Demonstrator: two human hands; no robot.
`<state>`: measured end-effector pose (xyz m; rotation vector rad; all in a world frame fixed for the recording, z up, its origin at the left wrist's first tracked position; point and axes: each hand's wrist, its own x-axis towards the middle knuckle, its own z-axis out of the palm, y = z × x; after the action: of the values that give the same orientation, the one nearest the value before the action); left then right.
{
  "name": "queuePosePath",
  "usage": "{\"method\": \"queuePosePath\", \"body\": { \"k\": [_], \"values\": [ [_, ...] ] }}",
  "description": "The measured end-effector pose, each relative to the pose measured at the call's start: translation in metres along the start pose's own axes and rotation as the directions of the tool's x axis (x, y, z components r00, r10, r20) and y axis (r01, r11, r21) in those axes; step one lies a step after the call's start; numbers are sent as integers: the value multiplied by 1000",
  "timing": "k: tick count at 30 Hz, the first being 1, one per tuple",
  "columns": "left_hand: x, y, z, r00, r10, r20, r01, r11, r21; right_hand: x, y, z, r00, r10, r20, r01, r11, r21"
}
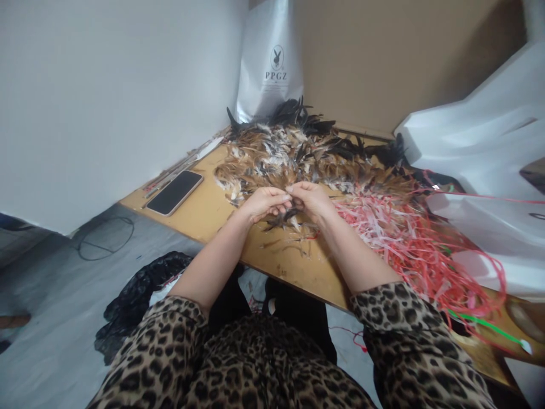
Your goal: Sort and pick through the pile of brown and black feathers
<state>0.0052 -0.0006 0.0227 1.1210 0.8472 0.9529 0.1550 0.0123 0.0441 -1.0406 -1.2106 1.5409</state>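
Observation:
My left hand [271, 204] and my right hand [310, 200] meet fingertip to fingertip over the table's near side. Both are closed in a pinch. A small tuft of dark and pale feathers [293, 220] shows just beneath and between the fingers and looks held there; its upper part is hidden by them. Behind the hands spreads a large heap of brown, white and black feathers [272, 150]. To the right of my right forearm lies a tangled pile of pink and red plastic strips [400, 238].
A phone [175, 192] lies on the wooden table [204, 213] at left. A silver-white printed bag [272, 62] stands at the back. White plastic sheeting [481, 136] bulges at right, near a green strip [489, 325]. A black plastic bag [136, 301] sits on the floor.

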Motion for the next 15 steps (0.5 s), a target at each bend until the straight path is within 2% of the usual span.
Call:
{"method": "queuePosePath", "body": {
  "k": [4, 6, 7, 9, 11, 13, 15],
  "values": [
    [2, 0, -3, 998, 16, -67, -21, 998, -64, 4, -7, -11, 993, -49, -104, 54, 997, 46],
    [4, -1, -6, 993, 30, -116, -44, 991, -125, 3, -14, -23, 981, -114, -156, 106, 992, -61],
    [5, -1, -7, 990, 35, -140, -57, 986, -158, 2, -18, -29, 979, -154, -137, 129, 976, -175],
    [7, -1, -8, 984, 31, -178, -70, 974, -217, -1, -24, -41, 985, -169, -15, 146, 886, -439],
    [8, 0, -9, 980, 12, -198, -65, 962, -266, -4, -27, -48, 984, -139, 115, 181, 759, -625],
    [9, 0, -10, 979, -1, -205, -65, 948, -313, -5, -25, -49, 969, -157, 193, 249, 634, -732],
    [9, 1, -10, 979, -3, -206, -72, 932, -356, -5, -22, -44, 942, -248, 228, 326, 504, -800]
  ]
}}
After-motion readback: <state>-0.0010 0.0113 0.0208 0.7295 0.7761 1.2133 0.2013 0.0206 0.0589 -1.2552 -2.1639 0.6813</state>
